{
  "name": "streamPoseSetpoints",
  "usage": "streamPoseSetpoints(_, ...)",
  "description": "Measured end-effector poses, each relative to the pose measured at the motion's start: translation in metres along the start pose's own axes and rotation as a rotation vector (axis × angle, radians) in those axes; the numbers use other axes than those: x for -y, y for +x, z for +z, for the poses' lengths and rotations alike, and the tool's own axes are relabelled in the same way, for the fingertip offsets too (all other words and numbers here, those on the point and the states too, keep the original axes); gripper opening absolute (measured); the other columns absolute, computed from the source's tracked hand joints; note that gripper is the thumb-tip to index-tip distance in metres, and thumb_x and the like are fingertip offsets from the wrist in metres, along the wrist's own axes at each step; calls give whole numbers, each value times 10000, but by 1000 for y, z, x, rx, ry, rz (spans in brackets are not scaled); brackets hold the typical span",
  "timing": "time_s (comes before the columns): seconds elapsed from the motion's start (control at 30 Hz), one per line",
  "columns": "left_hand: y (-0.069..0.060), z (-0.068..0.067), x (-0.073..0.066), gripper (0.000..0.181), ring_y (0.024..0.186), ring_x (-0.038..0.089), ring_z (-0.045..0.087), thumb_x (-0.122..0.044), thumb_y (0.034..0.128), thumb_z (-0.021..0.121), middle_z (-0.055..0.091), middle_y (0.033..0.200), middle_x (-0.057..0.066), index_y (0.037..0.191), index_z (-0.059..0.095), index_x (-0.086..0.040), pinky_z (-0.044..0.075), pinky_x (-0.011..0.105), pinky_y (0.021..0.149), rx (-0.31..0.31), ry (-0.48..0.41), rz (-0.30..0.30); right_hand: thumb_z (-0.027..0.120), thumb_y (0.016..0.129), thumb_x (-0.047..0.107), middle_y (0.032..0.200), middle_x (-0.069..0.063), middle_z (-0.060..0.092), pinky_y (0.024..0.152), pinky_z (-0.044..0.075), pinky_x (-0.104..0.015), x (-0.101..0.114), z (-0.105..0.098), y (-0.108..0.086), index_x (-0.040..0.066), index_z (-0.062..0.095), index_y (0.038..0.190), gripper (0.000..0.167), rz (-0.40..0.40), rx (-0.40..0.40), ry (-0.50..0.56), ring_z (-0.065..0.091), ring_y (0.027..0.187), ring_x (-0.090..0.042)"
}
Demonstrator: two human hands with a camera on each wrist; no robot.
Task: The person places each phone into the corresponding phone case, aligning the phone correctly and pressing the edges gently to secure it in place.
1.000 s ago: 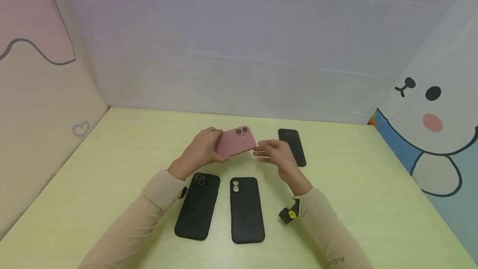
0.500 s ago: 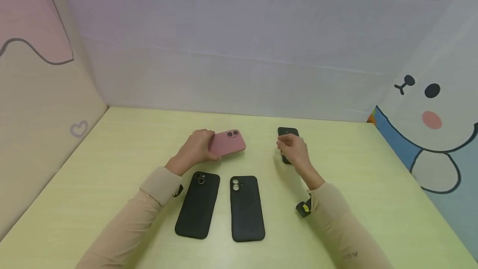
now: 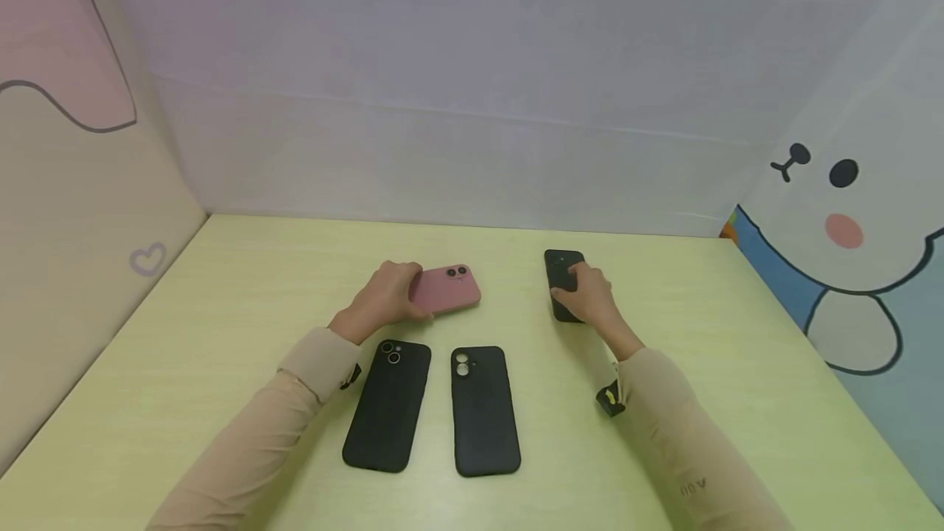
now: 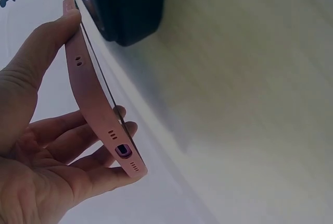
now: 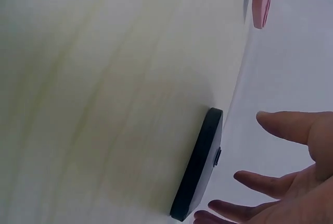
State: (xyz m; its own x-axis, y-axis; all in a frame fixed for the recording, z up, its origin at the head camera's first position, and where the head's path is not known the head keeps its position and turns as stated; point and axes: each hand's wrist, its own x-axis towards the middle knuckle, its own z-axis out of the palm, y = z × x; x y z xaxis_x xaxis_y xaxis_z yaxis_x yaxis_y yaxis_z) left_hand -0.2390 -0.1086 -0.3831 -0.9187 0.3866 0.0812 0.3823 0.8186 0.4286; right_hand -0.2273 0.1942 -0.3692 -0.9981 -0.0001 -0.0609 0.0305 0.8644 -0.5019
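My left hand [image 3: 385, 295] grips a phone in a pink case [image 3: 448, 290], back side up, with thumb on one long edge and fingers on the other. The left wrist view shows the pink-cased phone [image 4: 93, 94] end-on, with its charging port cutout. Over a small black phone [image 3: 558, 267] at the back right, my right hand [image 3: 592, 298] reaches with thumb and fingers spread. In the right wrist view those fingers [image 5: 265, 183] stand apart from the black phone [image 5: 196, 166], which lies on the table; part of it is hidden in the head view.
Nearer to me lie a black phone [image 3: 388, 408] with two camera lenses and, to its right, a black phone case [image 3: 486, 412] with camera cutouts. The pale yellow table [image 3: 737, 400] meets a white wall [image 3: 472, 105] at the back.
My right hand has left the pink-cased phone and moved right, over the black phone, its fingers now spread. My left hand has moved slightly left and lower with the pink-cased phone.
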Motion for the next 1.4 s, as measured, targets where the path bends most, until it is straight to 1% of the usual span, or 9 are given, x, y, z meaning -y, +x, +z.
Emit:
streamPoseSetpoints(0.17, 3, 4, 1, 621, 765, 196, 541, -281, 611, 838, 635, 902, 104, 1086, 577, 24, 466, 319, 691, 36, 3, -16, 570, 880, 262, 1243, -381, 400, 981, 259, -586, -2, 1, 3, -137, 320, 1276, 615, 43, 72, -63, 366, 1161, -513)
streamPoseSetpoints(0.27, 4, 7, 2, 631, 778, 193, 539, -289, 616, 836, 632, 916, 100, 1098, 572, 21, 465, 320, 701, 53, 12, -17, 574, 876, 271, 1228, -377, 424, 987, 245, -581, -2, 2, 5, -140, 314, 1270, 626, 56, 91, -76, 386, 1156, -502)
streamPoseSetpoints(0.43, 5, 10, 2, 600, 769, 183, 534, -280, 629, 830, 631, 917, 93, 1088, 573, 7, 460, 311, 692, 66, 9, -14, 584, 871, 289, 1202, -362, 463, 986, 224, -578, -2, 3, 6, -153, 318, 1260, 647, 65, 104, -113, 421, 1132, -490)
streamPoseSetpoints(0.63, 4, 10, 3, 576, 776, 183, 529, -267, 652, 817, 625, 930, 94, 1097, 564, -4, 454, 312, 694, 84, -3, -20, 589, 867, 311, 1207, -371, 460, 986, 209, -582, -3, 6, 9, -172, 295, 1272, 695, 79, 125, -181, 432, 1128, -490)
streamPoseSetpoints(0.83, 3, 10, 4, 558, 773, 184, 529, -269, 673, 804, 623, 929, 92, 1103, 562, -9, 449, 310, 688, 98, 9, -6, 605, 860, 286, 1199, -372, 463, 979, 212, -570, -3, 7, 10, -182, 277, 1273, 705, 85, 138, -221, 435, 1119, -488)
streamPoseSetpoints(0.9, 3, 10, 5, 553, 777, 185, 527, -277, 681, 799, 623, 931, 91, 1105, 562, -12, 447, 311, 694, 102, 18, -3, 610, 859, 278, 1199, -379, 456, 975, 225, -568, -2, 7, 10, -179, 271, 1275, 705, 92, 141, -220, 421, 1122, -497)
streamPoseSetpoints(1.13, 2, 9, 5, 589, 810, 208, 536, -291, 692, 794, 624, 962, 110, 1143, 553, 1, 455, 337, 725, 106, 33, 5, 623, 852, 271, 1234, -406, 390, 896, 380, -580, -1, 7, 10, -140, 232, 1310, 729, 147, 135, -185, 302, 1172, -557)
streamPoseSetpoints(1.23, 2, 9, 5, 620, 836, 215, 542, -295, 696, 791, 623, 996, 118, 1179, 540, 2, 459, 345, 745, 110, 28, -4, 633, 846, 260, 1232, -401, 396, 890, 381, -588, -2, 8, 10, -132, 242, 1307, 720, 139, 125, -179, 310, 1163, -556)
streamPoseSetpoints(1.4, 1, 9, 1, 634, 917, 233, 544, -265, 725, 772, 611, 1077, 131, 1232, 503, 5, 460, 370, 812, 152, 17, -31, 667, 818, 242, 1216, -385, 421, 880, 378, -594, -3, 8, 10, -106, 274, 1292, 707, 131, 97, -159, 332, 1136, -544)
